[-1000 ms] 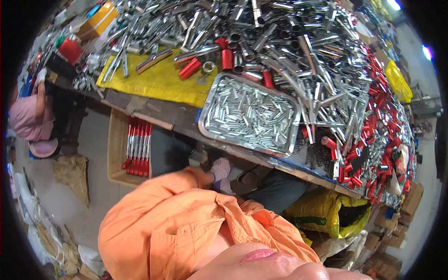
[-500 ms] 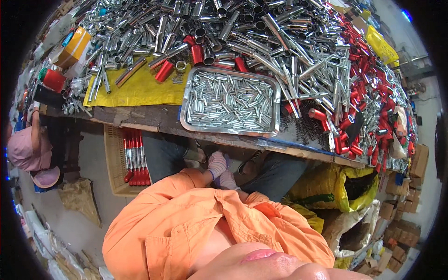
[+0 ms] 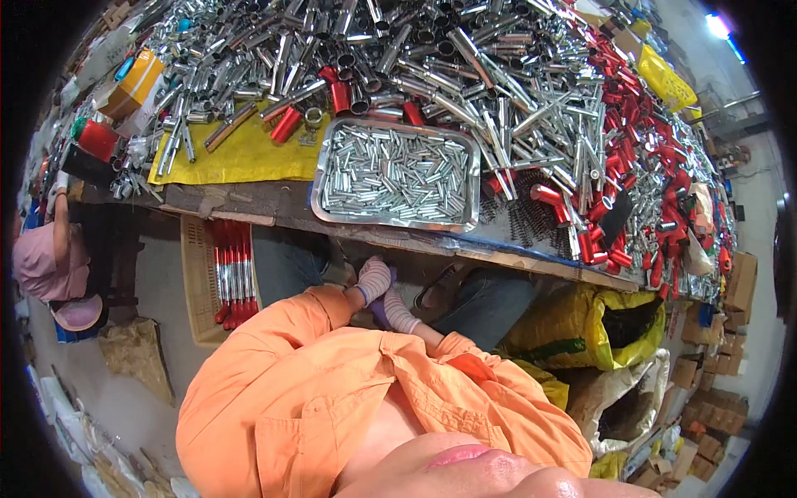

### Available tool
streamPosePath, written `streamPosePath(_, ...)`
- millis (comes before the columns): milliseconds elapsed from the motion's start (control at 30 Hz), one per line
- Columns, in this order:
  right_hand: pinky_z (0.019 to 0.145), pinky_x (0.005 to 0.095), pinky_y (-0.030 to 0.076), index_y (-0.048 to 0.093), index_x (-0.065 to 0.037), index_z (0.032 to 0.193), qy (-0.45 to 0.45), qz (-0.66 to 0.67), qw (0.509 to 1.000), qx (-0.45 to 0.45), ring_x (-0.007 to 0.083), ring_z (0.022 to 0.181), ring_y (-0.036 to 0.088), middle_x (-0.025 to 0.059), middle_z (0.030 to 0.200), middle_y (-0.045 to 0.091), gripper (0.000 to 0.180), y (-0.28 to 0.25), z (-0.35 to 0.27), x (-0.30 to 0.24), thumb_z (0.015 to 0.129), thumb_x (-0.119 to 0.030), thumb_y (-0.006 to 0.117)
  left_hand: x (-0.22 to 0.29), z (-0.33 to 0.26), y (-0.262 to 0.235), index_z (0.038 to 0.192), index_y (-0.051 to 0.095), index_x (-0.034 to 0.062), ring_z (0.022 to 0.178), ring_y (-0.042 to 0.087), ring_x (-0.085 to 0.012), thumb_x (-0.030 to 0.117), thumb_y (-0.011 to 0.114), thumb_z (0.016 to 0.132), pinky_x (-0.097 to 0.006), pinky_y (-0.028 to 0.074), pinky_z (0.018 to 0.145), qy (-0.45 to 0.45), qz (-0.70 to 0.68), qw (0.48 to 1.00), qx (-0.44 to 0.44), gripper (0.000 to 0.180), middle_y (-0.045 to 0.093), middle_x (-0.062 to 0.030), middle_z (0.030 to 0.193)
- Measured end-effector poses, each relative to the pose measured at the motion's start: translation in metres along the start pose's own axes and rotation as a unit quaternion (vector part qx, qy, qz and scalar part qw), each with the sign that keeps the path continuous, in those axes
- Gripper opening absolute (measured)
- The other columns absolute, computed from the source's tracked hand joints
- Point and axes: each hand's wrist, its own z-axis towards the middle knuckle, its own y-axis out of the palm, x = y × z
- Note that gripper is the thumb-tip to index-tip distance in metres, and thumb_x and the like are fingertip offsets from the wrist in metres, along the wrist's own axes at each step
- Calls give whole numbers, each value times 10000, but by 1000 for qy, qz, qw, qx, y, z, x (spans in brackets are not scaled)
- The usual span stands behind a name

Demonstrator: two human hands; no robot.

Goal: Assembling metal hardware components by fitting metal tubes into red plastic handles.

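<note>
Both my hands wear pink-and-white striped gloves with purple parts, and they are close together over my lap, below the table's near edge. My left hand [image 3: 374, 278] is the farther one. My right hand [image 3: 402, 316] lies just nearer and to its right. The fingers are mostly hidden, so I cannot make out their pose or anything held. Beyond them on the table, a shallow metal tray [image 3: 319, 187] holds many short silver rods [image 3: 398, 173]. Left of my lap, a cream plastic basket [image 3: 198, 282] contains red-handled silver tools [image 3: 233, 274].
Chrome tubes [image 3: 415, 50] heap across the table, with red metal parts [image 3: 656, 149] along its right. A yellow sheet [image 3: 232, 158] lies left of the tray. Dark springs [image 3: 531, 207] lie right of it. An open yellow sack [image 3: 573, 332] stands at right; a person in pink [image 3: 51, 257] is far left.
The view has shifted slightly, so the tray and table appear farther left. My gloved hands have moved a little away from me and turned, showing more purple.
</note>
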Motion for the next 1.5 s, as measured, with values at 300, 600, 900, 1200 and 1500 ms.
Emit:
streamPosePath(300,923,303,447,541,-52,1268,50,-182,980,-56,233,1053,535,139,1200,570,493,3,49,127,839,-264,661,25,36,-27,759,722,77,761,638,-282,205,518,816,-454,473,675,-28,87,973,-212,247,690,-128,798)
streamPosePath(600,939,260,416,514,-86,1228,2,609,789,85,172,1075,496,42,1164,545,311,38,19,22,1029,-234,326,29,70,-1,847,713,57,824,669,-326,216,504,852,-402,532,718,-123,-28,959,-253,263,692,-190,898)
streamPosePath(900,1007,293,406,519,-40,1283,401,409,808,137,184,1163,505,122,1281,546,408,34,30,14,986,-307,438,36,41,-72,823,710,69,806,676,-333,178,519,832,-423,542,708,-204,-111,947,-223,220,693,-197,866)
streamPosePath(1200,1016,295,398,496,-37,1311,372,331,864,80,190,1169,503,119,1284,541,411,57,24,50,994,-284,411,42,51,-92,816,710,54,850,678,-336,231,560,821,-439,545,740,-311,-269,900,-148,231,685,-193,843)
streamPosePath(1500,1017,292,390,465,-41,1339,282,326,900,60,195,1164,499,105,1270,534,401,51,48,97,1010,-244,360,65,52,-68,842,718,72,838,686,-350,251,540,826,-464,542,719,-437,-159,869,-169,253,693,-204,908)
